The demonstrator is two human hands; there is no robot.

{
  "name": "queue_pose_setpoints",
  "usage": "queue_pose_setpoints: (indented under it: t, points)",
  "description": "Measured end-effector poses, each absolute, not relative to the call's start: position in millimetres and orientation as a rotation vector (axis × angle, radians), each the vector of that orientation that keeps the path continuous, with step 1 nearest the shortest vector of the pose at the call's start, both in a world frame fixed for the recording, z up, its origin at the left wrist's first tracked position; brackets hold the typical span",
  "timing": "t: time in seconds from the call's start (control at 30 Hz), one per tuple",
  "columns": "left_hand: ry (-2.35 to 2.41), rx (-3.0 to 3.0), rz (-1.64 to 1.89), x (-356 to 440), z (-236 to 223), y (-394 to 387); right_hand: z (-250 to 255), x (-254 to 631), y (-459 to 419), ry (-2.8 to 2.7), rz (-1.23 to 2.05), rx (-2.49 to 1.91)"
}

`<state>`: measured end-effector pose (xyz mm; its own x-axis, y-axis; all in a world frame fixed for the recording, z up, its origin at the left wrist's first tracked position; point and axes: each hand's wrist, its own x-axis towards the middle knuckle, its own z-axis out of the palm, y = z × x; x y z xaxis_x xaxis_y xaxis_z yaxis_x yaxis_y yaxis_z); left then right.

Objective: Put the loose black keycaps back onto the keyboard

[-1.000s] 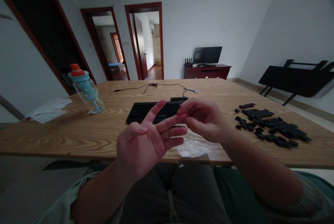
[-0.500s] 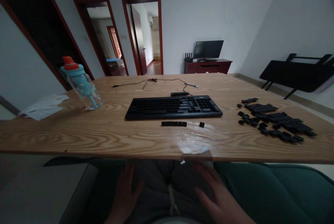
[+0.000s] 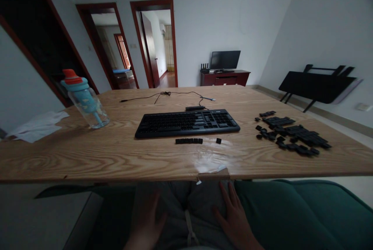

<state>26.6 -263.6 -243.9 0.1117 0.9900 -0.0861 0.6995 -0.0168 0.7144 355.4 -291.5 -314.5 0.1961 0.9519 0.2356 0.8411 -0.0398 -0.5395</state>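
My left hand (image 3: 147,221) lies flat on my left thigh below the table edge, fingers stretched out, holding nothing. My right hand (image 3: 233,217) rests flat on my right thigh, fingers spread, also holding nothing. On the wooden table (image 3: 87,152) in front of me sits a black keyboard (image 3: 186,122). A short row of black keycaps (image 3: 189,140) and a single keycap (image 3: 218,140) lie just in front of it. A heap of loose black keycaps (image 3: 291,135) lies to the right.
A blue water bottle (image 3: 84,100) with an orange cap stands at the left, beside white paper (image 3: 37,125). A thin cable (image 3: 166,94) lies behind the keyboard. A folded black table (image 3: 317,86) leans on the right wall. Open doorways and a TV (image 3: 225,60) lie beyond.
A second ago both hands were raised above the table, the right pinching at the left's fingers. They dropped to my lap and now lie flat on my thighs.
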Motion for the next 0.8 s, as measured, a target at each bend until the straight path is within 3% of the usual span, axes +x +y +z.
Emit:
queue_pose_setpoints:
  t: [0.13,0.23,0.3,0.8]
  points:
    - [0.492,1.229,0.878,57,-135,-293,-315,358,-292,-1.668,0.250,-1.887]
    - [0.197,0.896,0.997,76,-54,-293,-314,357,-292,-1.654,0.252,-1.884]
    - [0.095,0.822,0.976,85,-23,-288,-315,357,-292,-1.649,0.250,-1.879]
    - [0.039,0.796,0.919,90,-17,-283,-315,359,-293,-1.675,0.242,-1.883]
